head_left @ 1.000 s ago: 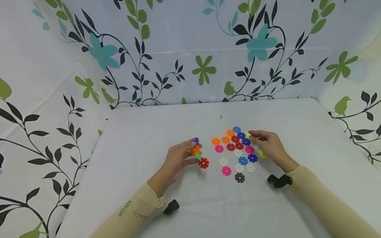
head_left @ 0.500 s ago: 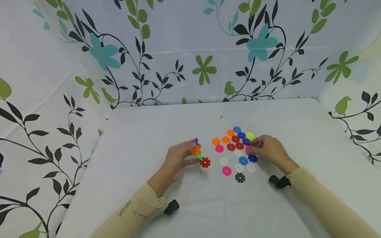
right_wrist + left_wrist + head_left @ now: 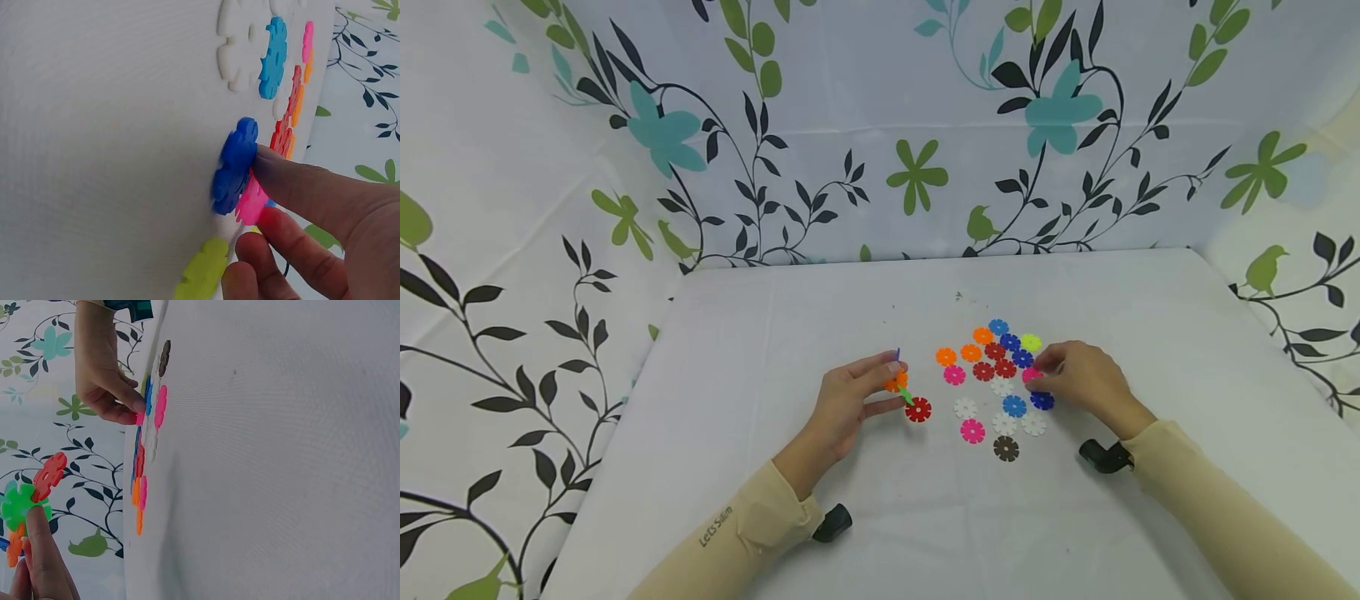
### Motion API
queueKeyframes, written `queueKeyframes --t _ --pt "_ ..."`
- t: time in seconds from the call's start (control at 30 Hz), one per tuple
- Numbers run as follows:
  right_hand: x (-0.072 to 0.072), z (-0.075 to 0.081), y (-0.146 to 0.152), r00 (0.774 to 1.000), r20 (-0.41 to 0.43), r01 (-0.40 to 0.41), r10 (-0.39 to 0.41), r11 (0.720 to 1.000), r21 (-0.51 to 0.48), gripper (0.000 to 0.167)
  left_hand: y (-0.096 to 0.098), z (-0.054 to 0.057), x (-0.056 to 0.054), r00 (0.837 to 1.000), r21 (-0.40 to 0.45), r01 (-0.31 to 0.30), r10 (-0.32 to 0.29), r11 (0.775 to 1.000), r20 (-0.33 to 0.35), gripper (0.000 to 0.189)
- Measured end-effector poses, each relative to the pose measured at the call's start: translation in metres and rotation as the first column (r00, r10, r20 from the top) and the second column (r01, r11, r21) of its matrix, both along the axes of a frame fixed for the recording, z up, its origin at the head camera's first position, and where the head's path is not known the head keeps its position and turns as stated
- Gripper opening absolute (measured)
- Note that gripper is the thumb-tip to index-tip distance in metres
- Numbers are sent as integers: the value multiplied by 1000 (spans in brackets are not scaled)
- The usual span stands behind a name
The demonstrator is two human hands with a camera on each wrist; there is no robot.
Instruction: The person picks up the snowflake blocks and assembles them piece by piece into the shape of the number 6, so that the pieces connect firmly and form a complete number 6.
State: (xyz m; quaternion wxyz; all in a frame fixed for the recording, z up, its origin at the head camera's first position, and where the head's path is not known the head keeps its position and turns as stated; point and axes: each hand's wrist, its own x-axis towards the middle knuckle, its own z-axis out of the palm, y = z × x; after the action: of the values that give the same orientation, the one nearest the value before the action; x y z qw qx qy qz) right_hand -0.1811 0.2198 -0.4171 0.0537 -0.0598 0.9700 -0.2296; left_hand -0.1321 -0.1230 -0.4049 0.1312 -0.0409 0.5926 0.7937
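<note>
My left hand (image 3: pixel 848 398) pinches a chain of notched plastic interlocking discs, held up above the table. The chain links a blue disc (image 3: pixel 898 355) seen edge-on, an orange disc (image 3: pixel 896 384), a green disc (image 3: pixel 17 505) and, at the lower end, a red disc (image 3: pixel 918 409). My right hand (image 3: pixel 1088 385) is at the right side of the loose discs. Its thumb and index finger pinch a pink disc (image 3: pixel 252 201), partly hidden by the fingers. Right beside it a dark blue disc (image 3: pixel 236 167) touches the thumb tip in the right wrist view.
Loose discs lie spread on the white table (image 3: pixel 865 533): orange (image 3: pixel 946 357), red (image 3: pixel 983 372), white (image 3: pixel 966 407), light blue (image 3: pixel 1014 406), brown (image 3: pixel 1006 448) and yellow (image 3: pixel 1031 342) among them. A leaf-patterned cloth (image 3: pixel 850 125) hangs behind.
My right hand has left the yellow disc at the back and come nearer to pinch the pink one. The dark blue disc has shifted slightly right. The chain in my left hand has turned a little.
</note>
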Motion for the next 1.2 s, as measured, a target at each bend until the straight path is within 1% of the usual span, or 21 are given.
queueKeyframes --t 0.13,0.27,0.4,0.5,0.6,0.7,0.8,0.87,1.0,1.2 --pt "0 2 -1 999 -31 -10 9 999 -36 29 1 -1 0 1000 -13 -5 5 1000 -10 34" --pt "-1 7 -7 998 -55 -26 21 995 -101 21 2 -2 0 999 -35 -10 9 999 -36 36" --pt "-3 11 -15 998 -38 -52 45 980 -191 16 4 -4 1 998 -61 -16 12 998 -66 36" --pt "-4 13 -20 997 -12 -75 75 962 -262 17 5 -5 1 996 -75 -13 7 997 -85 37" --pt "-5 14 -25 995 23 -87 100 937 -337 22 5 -6 2 996 -74 -2 -5 997 -91 37" --pt "-5 17 -33 992 60 -78 112 909 -408 26 6 -7 2 995 -62 15 -21 998 -93 38" --pt "-3 22 -42 989 71 -81 130 878 -472 27 6 -8 3 995 -53 31 -36 998 -92 38" --pt "-1 26 -49 988 64 -90 139 863 -497 27 6 -8 2 995 -48 44 -48 998 -93 39" --pt "3 33 -61 985 39 -119 169 823 -555 26 8 -7 2 991 -61 87 -92 994 -92 40" --pt "9 38 -75 979 -13 -169 205 766 -620 27 10 -6 4 978 -95 152 -164 984 -127 41"
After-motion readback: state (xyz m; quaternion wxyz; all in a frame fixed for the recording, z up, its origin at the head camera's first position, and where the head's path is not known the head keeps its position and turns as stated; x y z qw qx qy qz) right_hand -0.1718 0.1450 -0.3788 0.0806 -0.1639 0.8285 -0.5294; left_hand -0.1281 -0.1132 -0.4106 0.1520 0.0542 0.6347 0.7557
